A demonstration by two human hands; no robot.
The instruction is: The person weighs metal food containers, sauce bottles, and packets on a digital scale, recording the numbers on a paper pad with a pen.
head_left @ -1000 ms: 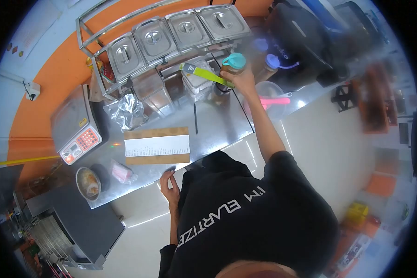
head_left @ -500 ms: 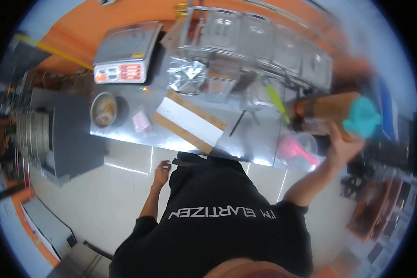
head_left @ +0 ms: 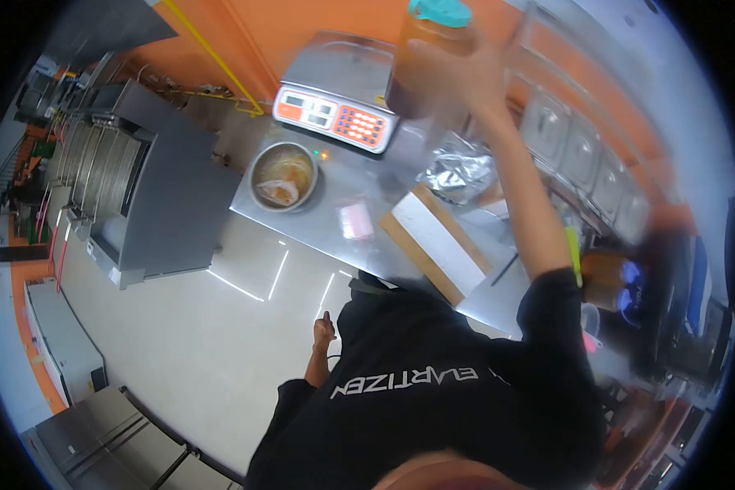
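Raised over the back of the steel table, my right hand (head_left: 465, 77) is closed around a large jar with brown contents (head_left: 412, 61) and a teal lid. Motion blurs the hand and the jar's lower part. The jar is beside the right edge of a digital scale (head_left: 335, 118). Below it lies a crumpled foil bundle (head_left: 459, 170). My left hand (head_left: 324, 328) hangs over the floor in front of the table, its fingers loosely apart and nothing visible in it.
On the steel table (head_left: 343, 253) are a metal bowl with food (head_left: 284, 177), a pink packet (head_left: 355, 220) and a brown board with a white strip (head_left: 437, 245). Lidded steel pans (head_left: 580, 151) line the back right. A grey cabinet (head_left: 167, 196) stands left.
My right hand has carried the jar from the table's right end leftward and back, beside the scale. The view has turned left, showing more floor. My left hand still hangs low.
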